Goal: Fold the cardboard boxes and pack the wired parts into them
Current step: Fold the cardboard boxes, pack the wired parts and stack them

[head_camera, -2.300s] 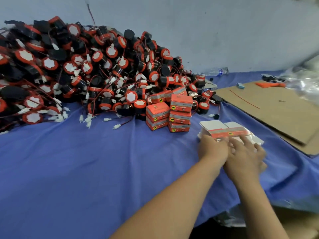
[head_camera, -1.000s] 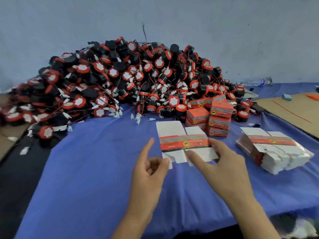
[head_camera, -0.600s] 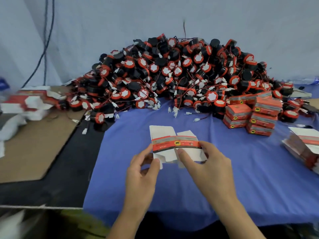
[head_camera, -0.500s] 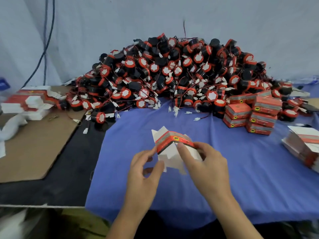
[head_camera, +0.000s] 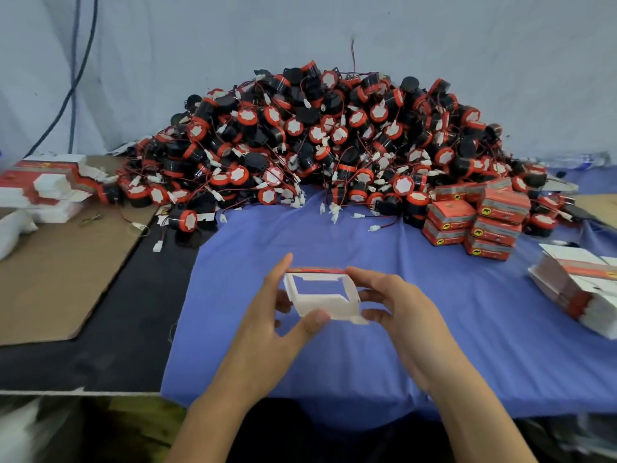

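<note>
One wide bench [head_camera: 434, 362], covered with a blue cloth, carries all that we work with. At its far side, against the wall, lies the heap of wired parts [head_camera: 317, 138], black and red, with their thin wires crossing each other. Right of it stand the finished boxes [head_camera: 474, 225] in a small stack, and further right a bundle of flat blanks [head_camera: 581, 292]. The smallest thing is the cardboard box [head_camera: 322, 297] that we hold above the cloth, near to us and well apart from the heap. It is opened to a sleeve, white inside, and its end flaps are not yet closed.

We judge that two things could go wrong. If we press askew, the thin card may fall flat or take a wrong crease. And because the wires are tangled, pulling one part may drag its neighbours off the heap.

Our left hand [head_camera: 267, 332] pinches the box at its left side, thumb on the near edge and forefinger raised along the far corner. Our right hand [head_camera: 407, 315] grasps the right side, fingers [head_camera: 367, 274] curled round it.
</note>
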{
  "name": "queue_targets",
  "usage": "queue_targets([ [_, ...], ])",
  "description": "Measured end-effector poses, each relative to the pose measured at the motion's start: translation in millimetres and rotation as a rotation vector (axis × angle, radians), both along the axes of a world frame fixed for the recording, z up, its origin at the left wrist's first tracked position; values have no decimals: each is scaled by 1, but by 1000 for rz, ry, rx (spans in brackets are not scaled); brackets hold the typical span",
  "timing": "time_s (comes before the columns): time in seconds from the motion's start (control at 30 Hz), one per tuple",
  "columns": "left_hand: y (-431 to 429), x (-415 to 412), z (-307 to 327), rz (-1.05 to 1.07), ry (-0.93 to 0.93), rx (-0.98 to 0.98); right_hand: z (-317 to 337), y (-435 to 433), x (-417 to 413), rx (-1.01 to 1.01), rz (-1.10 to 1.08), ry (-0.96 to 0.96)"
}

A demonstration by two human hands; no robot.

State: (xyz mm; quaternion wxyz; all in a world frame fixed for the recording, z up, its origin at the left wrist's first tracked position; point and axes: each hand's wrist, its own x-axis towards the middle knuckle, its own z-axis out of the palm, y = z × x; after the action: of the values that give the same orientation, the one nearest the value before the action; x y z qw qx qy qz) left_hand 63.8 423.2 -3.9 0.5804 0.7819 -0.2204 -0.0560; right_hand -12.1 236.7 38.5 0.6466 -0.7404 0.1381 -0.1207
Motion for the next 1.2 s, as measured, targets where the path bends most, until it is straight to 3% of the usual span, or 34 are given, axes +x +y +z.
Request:
queue_targets([
  [0.2,-4,-1,8,78,-5,-141,2,-5,-4,-30,217,-54],
  [0.4,-11,-8,14,-14,172,-348,-14,13,2,-4,142,-123],
  [0.63,-24,-19,13,21,263,-413,-26,32,5,292,124,-197],
  [0.87,-32,-22,13,141,224,-400,-30,46,7,72,4,-188],
  [0.97,-26,-21,13,9,215,-458,-27,48,6,68,-31,-212],
  [1.07,-16,-21,12,-227,409,-705,-25,44,4,77,-71,-192],
  [1.13,-13,-20,12,-210,434,-728,-23,45,3,91,-49,-163],
  [1.2,-16,-18,10,-118,332,-628,-20,45,3,143,13,-157],
])
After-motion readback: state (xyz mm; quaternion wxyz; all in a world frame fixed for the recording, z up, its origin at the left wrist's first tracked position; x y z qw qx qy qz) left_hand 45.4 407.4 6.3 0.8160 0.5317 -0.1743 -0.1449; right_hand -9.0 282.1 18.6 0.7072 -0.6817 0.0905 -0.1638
